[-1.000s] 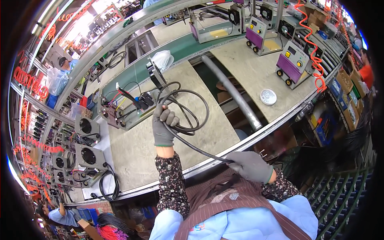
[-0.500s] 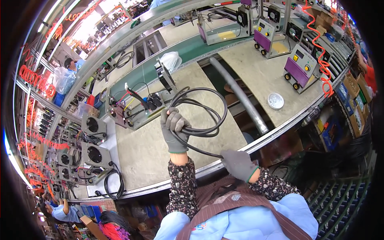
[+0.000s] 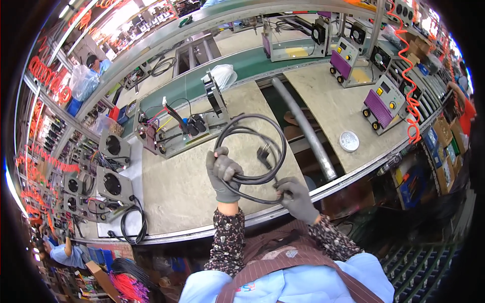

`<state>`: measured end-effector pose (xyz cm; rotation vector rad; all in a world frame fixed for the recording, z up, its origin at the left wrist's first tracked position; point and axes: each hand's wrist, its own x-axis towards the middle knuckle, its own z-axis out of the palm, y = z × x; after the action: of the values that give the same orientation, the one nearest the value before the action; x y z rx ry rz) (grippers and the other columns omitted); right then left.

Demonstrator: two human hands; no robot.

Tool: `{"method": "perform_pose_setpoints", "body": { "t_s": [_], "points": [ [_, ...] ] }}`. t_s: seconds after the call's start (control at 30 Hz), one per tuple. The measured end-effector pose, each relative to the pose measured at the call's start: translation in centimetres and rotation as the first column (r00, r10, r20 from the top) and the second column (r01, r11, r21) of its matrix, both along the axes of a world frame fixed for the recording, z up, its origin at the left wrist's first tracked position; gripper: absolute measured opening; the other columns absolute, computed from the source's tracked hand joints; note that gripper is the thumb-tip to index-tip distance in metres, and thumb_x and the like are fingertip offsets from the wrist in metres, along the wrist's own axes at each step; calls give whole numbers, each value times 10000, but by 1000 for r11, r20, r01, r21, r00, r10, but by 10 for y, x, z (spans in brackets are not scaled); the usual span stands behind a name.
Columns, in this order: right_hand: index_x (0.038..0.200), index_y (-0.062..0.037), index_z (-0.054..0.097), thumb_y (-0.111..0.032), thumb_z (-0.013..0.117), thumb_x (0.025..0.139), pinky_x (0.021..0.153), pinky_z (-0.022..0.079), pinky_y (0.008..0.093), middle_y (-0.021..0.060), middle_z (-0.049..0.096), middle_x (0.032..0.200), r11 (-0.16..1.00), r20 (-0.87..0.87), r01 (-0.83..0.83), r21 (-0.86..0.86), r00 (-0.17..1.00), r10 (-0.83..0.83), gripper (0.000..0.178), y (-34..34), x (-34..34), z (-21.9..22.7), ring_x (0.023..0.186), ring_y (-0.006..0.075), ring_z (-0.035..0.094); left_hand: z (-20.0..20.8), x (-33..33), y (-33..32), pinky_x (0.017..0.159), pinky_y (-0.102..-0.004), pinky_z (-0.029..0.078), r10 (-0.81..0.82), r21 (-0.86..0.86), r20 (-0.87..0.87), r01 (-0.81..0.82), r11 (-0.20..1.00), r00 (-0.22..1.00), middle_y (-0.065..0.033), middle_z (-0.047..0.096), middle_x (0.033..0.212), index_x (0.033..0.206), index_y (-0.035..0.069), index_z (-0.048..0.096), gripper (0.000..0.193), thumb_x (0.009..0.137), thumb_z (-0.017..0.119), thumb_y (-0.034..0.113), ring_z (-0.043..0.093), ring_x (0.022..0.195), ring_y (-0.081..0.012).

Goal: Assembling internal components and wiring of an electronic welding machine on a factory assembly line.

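A black power cord hangs in large loops above the workbench. My left hand, in a grey glove, is closed round the gathered loops. Lower and to the right, my gloved right hand pinches the cord near its free end. The cord's black plug shows inside the loops, just above my right hand. Behind the loops stands an open metal chassis with wires, black cylindrical parts and an upright fan; neither hand touches it.
A round white dish sits on the right board. Several purple-and-grey machines stand farther right, near a hanging orange coiled hose. A metal roller spans a gap in the bench. Fan panels with cords stand at left.
The plug has come into view within the loops. My right hand has turned and now pinches the cord with its fingers showing. My left hand still holds the loops.
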<state>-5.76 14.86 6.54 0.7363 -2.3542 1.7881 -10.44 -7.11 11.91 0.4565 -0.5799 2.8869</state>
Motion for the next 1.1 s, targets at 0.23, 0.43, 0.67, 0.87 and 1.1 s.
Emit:
{"method": "perform_pose_setpoints", "body": {
  "t_s": [0.23, 0.43, 0.67, 0.87, 1.1],
  "points": [
    [1066, -50, 624, -59, 586, 805, 779, 507, 413, 161, 620, 1094, 796, 80, -253, 550, 964, 252, 264, -3, -18, -14, 945, 343, 623, -112, 13, -43, 414, -245, 258, 51, -354, 128, -2, 935, 990, 81, 254, 468, 940, -44, 576, 315, 1004, 374, 189, 243, 393, -58],
    [863, -81, 645, -165, 583, 836, 619, 513, 449, 142, 659, 742, 836, -142, 65, 545, 990, 15, 108, -60, -59, 36, 701, 371, 644, -95, 21, -38, 394, -244, 263, 138, -554, 195, -7, 833, 971, 71, 237, 469, 913, 31, 585, 238, 999, 420, 179, 236, 388, -71],
    [851, -37, 595, -179, 628, 773, 590, 506, 474, 190, 656, 750, 634, -236, 225, 740, 969, -69, 166, -115, -93, -72, 707, 369, 657, -78, 26, -24, 417, -257, 276, 89, -692, 147, 38, 721, 985, 67, 282, 512, 957, 50, 557, 258, 1016, 411, 254, 272, 433, -80],
    [1040, -29, 499, -133, 755, 705, 650, 528, 324, 128, 650, 829, 998, -2, -15, 54, 1000, 16, 435, -73, -54, 25, 709, 227, 659, -71, 27, -54, 435, -254, 287, 48, -657, 222, 113, 745, 974, 78, 283, 517, 937, 65, 554, 243, 1013, 422, 254, 280, 445, -79],
    [1047, -24, 530, -84, 730, 778, 633, 476, 237, 31, 574, 870, 848, 114, 267, -457, 964, -242, 341, -78, -139, 122, 650, 110, 530, -79, 34, -77, 488, -249, 312, 36, -499, 375, 168, 850, 926, 82, 283, 528, 919, 60, 557, 224, 1008, 413, 206, 290, 471, -72]
  ]
}}
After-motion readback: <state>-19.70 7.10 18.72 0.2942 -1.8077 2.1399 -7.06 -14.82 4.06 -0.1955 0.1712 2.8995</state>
